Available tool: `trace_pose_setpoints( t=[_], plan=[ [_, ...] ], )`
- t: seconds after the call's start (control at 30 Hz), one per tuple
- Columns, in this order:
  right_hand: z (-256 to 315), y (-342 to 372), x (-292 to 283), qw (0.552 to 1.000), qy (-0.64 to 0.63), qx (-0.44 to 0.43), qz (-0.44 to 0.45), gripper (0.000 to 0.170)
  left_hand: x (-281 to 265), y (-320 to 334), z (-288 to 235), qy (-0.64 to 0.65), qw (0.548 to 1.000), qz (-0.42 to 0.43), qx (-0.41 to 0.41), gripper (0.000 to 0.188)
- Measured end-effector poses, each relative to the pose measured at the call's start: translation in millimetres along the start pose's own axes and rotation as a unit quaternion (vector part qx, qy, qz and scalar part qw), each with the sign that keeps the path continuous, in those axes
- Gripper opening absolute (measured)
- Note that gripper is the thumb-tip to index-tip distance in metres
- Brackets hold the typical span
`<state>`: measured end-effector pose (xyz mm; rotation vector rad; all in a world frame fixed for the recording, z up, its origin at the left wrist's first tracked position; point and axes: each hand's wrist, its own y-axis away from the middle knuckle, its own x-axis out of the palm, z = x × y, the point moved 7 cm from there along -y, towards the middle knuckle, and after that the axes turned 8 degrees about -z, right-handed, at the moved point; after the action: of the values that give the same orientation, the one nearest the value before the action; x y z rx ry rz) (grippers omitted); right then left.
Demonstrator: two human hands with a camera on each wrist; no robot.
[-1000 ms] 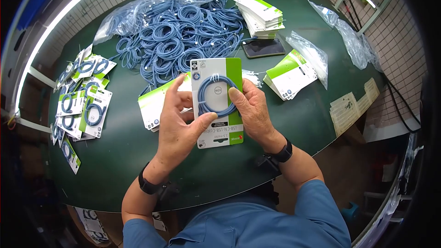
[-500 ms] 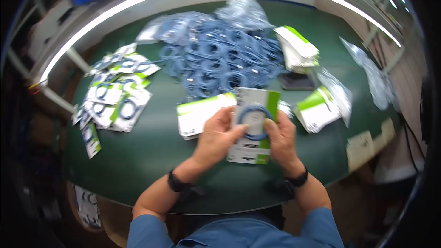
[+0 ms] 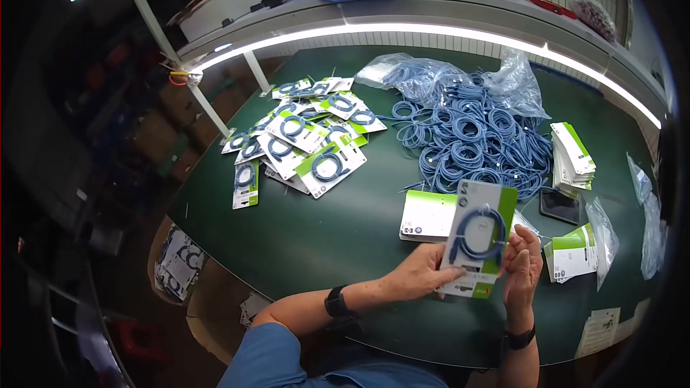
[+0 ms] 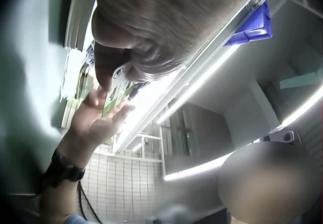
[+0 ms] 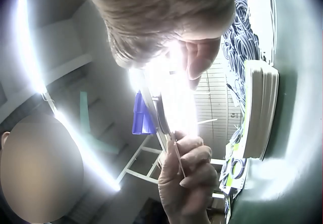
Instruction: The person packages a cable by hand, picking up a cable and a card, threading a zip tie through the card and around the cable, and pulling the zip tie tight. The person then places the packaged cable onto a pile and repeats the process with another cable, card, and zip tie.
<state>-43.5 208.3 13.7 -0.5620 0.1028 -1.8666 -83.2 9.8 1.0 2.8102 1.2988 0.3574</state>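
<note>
In the head view my left hand [image 3: 415, 273] pinches the lower left edge of a white and green card [image 3: 506, 208], its thumb on the front. A coiled blue cable [image 3: 458, 237] lies against the card's face. Beside the card's right edge is my right hand [image 3: 523, 273], fingers loosely bent; whether they touch the card cannot be told. The left wrist view shows the right hand [image 4: 93, 125] relaxed by the card [image 4: 114, 89]. In the right wrist view, the left hand [image 5: 186, 178] grips the card's end.
Carded cables [image 3: 291, 133] lie heaped on the green table's left side. Loose blue coils [image 3: 471, 133] and plastic bags [image 3: 517, 86] lie at the back. Card stacks [image 3: 429, 214] [image 3: 571, 162] [image 3: 573, 253], a phone [image 3: 560, 205] and another bag [image 3: 602, 237] are nearby. A lit shelf [image 3: 402, 16] spans behind.
The head view has swung left, so the table's things sit farther right. My right hand has loosened from its thumb hold on the card; my left still holds it, coil included.
</note>
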Motion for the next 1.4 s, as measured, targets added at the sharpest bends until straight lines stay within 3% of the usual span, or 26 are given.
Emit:
trace_pose_setpoints(
  t=[0.13, 0.23, 0.27, 0.3, 0.33, 0.37, 0.4, 0.57, 0.67, 0.7, 0.77, 0.8, 0.87, 0.9, 1.0, 1.03, 1.13, 1.3, 1.4],
  plan=[
    [-11, 0, -10, 0.997, 0.047, 0.060, -0.013, 0.039, -80, 2, -36, 0.037, 0.982, -0.167, 0.076, 0.027],
    [-24, 2, -19, 0.990, 0.104, 0.097, -0.004, 0.035, -186, -9, -71, 0.080, 0.941, -0.302, 0.129, 0.021],
    [-24, 2, -16, 0.988, 0.113, 0.107, -0.004, 0.033, -210, -11, -92, 0.129, 0.922, -0.326, 0.162, 0.026],
    [-25, 1, -13, 0.986, 0.120, 0.120, 0.002, 0.031, -239, -22, -106, 0.121, 0.922, -0.300, 0.211, 0.033],
    [-26, 2, -13, 0.983, 0.125, 0.132, 0.008, 0.029, -265, -29, -108, 0.143, 0.928, -0.286, 0.192, 0.045],
    [-27, 4, -17, 0.981, 0.138, 0.135, -0.009, 0.029, -291, -24, -93, 0.170, 0.910, -0.348, 0.149, 0.050],
    [-33, 5, -15, 0.978, 0.141, 0.157, 0.010, 0.026, -293, -23, -88, 0.190, 0.887, -0.407, 0.109, 0.056],
    [-47, 6, -14, 0.966, 0.152, 0.206, 0.044, 0.020, -262, -47, -55, 0.015, 0.918, -0.375, 0.129, 0.057],
    [-47, 5, -15, 0.966, 0.157, 0.203, 0.039, 0.019, -203, -82, -55, -0.125, 0.963, -0.231, 0.054, 0.048],
    [-46, 4, -16, 0.966, 0.158, 0.201, 0.040, 0.019, -194, -96, -55, -0.124, 0.965, -0.226, 0.055, 0.048],
    [-44, 2, -18, 0.966, 0.163, 0.198, 0.032, 0.018, -159, -131, -67, -0.311, 0.936, -0.118, 0.115, 0.038],
    [-44, 2, -19, 0.966, 0.166, 0.197, 0.029, 0.018, -146, -147, -69, -0.312, 0.936, -0.114, 0.117, 0.038],
    [-43, 2, -21, 0.966, 0.167, 0.195, 0.021, 0.018, -105, -170, -75, -0.468, 0.864, -0.026, 0.181, 0.035],
    [-42, 1, -22, 0.966, 0.168, 0.195, 0.019, 0.018, -99, -180, -72, -0.470, 0.863, -0.023, 0.185, 0.035],
    [-40, -1, -26, 0.968, 0.168, 0.188, 0.010, 0.017, -78, -210, -61, -0.641, 0.668, -0.007, 0.379, 0.029],
    [-41, -1, -26, 0.967, 0.168, 0.190, 0.011, 0.017, -80, -221, -58, -0.641, 0.665, -0.004, 0.384, 0.029],
    [-41, -3, -28, 0.967, 0.166, 0.192, 0.010, 0.018, -90, -249, -45, -0.726, 0.624, 0.051, 0.284, 0.028],
    [-36, -2, -24, 0.967, 0.177, 0.180, 0.023, 0.019, -96, -247, -49, -0.738, 0.597, 0.070, 0.306, 0.030],
    [-35, -2, -24, 0.968, 0.177, 0.175, 0.022, 0.019, -110, -245, -70, -0.663, 0.696, -0.015, 0.274, 0.030]
  ],
)
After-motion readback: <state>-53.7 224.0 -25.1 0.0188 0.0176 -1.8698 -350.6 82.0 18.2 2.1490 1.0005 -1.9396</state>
